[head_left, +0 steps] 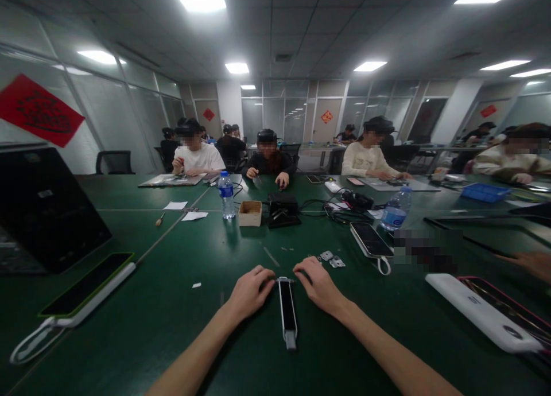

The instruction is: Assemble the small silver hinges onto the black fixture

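A narrow black strip-like device [286,305] with a white edge and a grey end piece lies lengthwise on the table between my hands. A small thin crosspiece shows at its far end. My left hand [252,291] rests to the left of that end, its fingers bent together with the tips at the crosspiece; what they pinch, if anything, is too small to make out. My right hand [322,287] is just right of the same end. Its fingers curve loosely, thumb and forefinger apart, with nothing visible between them. Several small silvery pieces [336,262] lie beyond my right hand.
Phones and white power banks [477,310] lie at both sides. Ahead stand a small box [250,214], a black stand [283,210], tangled cables and two water bottles [227,196]. A black case [47,206] is at left. Co-workers sit opposite; another person's hand [531,264] reaches in at right.
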A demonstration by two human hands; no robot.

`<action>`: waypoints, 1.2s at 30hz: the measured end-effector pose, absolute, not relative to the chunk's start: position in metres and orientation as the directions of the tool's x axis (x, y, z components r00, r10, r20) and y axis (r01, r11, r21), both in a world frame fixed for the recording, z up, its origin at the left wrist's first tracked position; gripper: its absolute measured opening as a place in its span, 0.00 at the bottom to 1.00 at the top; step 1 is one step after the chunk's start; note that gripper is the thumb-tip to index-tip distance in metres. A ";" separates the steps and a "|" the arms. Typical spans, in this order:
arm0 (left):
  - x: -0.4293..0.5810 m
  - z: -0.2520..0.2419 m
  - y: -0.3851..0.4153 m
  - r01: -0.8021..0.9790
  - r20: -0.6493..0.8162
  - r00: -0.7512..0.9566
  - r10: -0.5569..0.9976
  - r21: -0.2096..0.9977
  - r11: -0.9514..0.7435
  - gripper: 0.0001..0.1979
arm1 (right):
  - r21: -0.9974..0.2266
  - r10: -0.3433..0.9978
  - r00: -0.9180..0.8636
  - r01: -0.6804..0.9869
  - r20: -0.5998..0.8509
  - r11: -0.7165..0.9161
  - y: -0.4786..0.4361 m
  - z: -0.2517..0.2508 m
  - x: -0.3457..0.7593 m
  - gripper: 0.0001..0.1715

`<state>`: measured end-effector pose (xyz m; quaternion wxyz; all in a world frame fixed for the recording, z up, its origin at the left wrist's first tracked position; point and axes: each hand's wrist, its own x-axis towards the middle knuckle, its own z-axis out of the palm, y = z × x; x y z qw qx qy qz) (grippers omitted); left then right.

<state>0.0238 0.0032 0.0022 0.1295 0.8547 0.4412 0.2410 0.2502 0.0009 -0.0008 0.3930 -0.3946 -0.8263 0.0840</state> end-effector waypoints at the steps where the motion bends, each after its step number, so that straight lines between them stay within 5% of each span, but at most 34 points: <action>1: 0.025 0.003 0.003 0.678 0.335 0.460 0.823 0.466 -0.568 0.11 | -0.448 0.707 -0.381 0.574 0.595 0.686 -0.001 0.000 0.246 0.08; 7: 0.036 0.005 0.000 0.543 0.399 0.393 0.829 0.626 -0.559 0.09 | -0.428 0.637 -0.408 0.495 0.654 0.756 0.001 -0.002 0.228 0.08; 26: 0.032 0.006 -0.001 0.542 0.439 0.443 0.782 0.563 -0.624 0.06 | -0.382 0.614 -0.436 0.509 0.658 0.771 0.002 -0.001 0.230 0.09; 36: 0.020 0.001 0.008 0.633 0.314 0.394 0.864 0.589 -0.502 0.05 | -0.323 0.767 -0.540 0.700 0.346 0.637 -0.004 0.018 0.266 0.10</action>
